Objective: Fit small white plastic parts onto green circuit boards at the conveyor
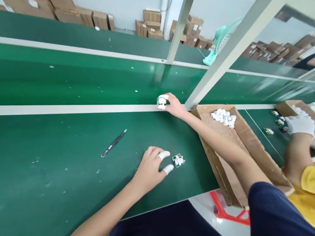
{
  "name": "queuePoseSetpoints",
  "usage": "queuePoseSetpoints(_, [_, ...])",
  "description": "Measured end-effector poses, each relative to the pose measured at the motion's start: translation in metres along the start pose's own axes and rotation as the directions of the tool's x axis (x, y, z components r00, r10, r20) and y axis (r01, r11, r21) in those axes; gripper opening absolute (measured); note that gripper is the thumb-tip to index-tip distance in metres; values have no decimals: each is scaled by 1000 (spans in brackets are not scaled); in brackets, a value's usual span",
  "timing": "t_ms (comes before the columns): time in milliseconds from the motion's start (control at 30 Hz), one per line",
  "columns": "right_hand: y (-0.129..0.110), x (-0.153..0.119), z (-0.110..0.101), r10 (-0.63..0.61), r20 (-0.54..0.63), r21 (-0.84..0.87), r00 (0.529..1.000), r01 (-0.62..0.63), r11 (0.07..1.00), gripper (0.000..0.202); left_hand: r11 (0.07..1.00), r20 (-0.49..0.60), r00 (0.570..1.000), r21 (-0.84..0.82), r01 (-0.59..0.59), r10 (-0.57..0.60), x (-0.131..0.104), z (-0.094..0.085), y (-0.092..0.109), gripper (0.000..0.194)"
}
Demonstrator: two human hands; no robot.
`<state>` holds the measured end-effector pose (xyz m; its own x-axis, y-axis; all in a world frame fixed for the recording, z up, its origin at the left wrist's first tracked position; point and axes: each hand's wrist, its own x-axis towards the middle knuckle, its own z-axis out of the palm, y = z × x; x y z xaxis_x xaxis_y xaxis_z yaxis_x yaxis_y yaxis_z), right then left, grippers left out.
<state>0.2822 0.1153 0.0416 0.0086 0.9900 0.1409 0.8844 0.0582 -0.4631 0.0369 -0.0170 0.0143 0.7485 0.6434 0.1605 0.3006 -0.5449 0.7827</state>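
Observation:
My right hand, with white finger cots on thumb and forefinger, reaches to the white strip at the back of the green bench. Its fingers are closed around a small circuit board with white and yellow parts. My left hand is low over the bench, thumb and forefinger apart, both in white cots. Just right of those fingertips lies a second circuit board with white stuff on top; a small gap separates them. Left of my hands lie black tweezers, untouched.
A cardboard box with crumpled white pieces stands under my right forearm. A metal post rises behind it. At right, a co-worker's gloved hand is near several boards. Across the divider are a fan and cartons.

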Motion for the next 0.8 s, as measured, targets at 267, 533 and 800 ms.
queuePoseSetpoints(267, [29,49,20,152,-24,-130,988,-154,980,59,953,26,999,298,-52,46,-1,15,-14,49])
queuePoseSetpoints(533, [67,-93,-87,102,-130,-236,986,-131,963,37,941,41,999,335,-45,34,0,19,-9,43])
queuePoseSetpoints(800, [174,-207,-127,344,-361,-345,867,-466,815,41,918,71,997,392,-54,28,3,21,0,41])
